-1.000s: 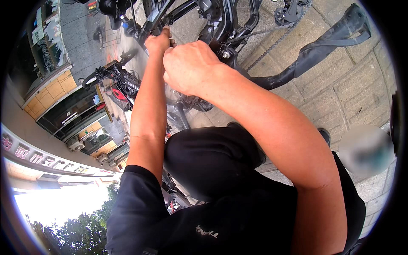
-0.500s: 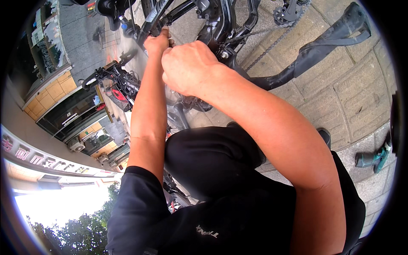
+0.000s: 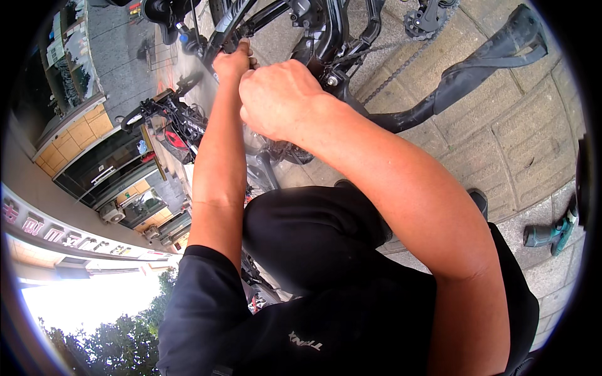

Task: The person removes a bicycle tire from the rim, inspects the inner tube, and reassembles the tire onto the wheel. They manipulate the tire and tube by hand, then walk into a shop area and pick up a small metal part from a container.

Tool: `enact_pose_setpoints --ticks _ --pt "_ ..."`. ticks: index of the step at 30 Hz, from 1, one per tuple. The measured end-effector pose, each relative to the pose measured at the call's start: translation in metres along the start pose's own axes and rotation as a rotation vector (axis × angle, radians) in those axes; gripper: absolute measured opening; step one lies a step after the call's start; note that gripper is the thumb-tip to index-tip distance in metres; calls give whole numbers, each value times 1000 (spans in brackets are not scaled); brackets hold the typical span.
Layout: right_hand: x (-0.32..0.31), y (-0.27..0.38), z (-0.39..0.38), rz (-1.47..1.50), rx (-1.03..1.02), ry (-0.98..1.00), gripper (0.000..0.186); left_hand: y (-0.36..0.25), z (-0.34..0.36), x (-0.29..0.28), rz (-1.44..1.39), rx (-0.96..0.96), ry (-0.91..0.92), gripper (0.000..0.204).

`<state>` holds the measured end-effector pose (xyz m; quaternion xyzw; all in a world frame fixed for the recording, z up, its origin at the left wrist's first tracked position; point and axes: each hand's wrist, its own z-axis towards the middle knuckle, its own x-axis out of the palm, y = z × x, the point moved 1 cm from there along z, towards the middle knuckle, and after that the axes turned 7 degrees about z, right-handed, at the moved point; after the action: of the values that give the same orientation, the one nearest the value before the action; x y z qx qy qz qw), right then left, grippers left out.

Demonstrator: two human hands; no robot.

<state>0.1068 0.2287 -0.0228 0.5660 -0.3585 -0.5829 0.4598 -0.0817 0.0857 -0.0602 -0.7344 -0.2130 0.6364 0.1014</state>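
A black bicycle frame (image 3: 331, 37) fills the top middle, close in front of me. My left hand (image 3: 232, 62) is closed at one of its dark tubes, thumb pointing away from me. Just right of it and nearer, my right hand (image 3: 279, 99) makes a fist with the back of the hand turned up. Its fingers curl out of sight, so whatever it grips is hidden. The right forearm crosses over my bent knee. A rear derailleur (image 3: 421, 24) and a slack chain (image 3: 401, 74) lie beyond, at the upper right.
A long black tube-like part (image 3: 467, 70) angles over the paving at the right. Lower down, a teal power tool (image 3: 545, 235) lies on the paving stones. Other bicycles (image 3: 182, 119) stand to the left, before a shopfront (image 3: 94, 172).
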Motion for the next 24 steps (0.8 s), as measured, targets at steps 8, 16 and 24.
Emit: enact_pose_setpoints --ticks 8,16,24 --pt "0 0 1 -2 9 2 23 2 -1 2 -15 13 -4 26" --pt "2 0 2 15 5 7 24 1 0 -3 38 -20 21 31" --pt "0 0 1 8 9 32 25 2 0 0 16 -23 -9 30"
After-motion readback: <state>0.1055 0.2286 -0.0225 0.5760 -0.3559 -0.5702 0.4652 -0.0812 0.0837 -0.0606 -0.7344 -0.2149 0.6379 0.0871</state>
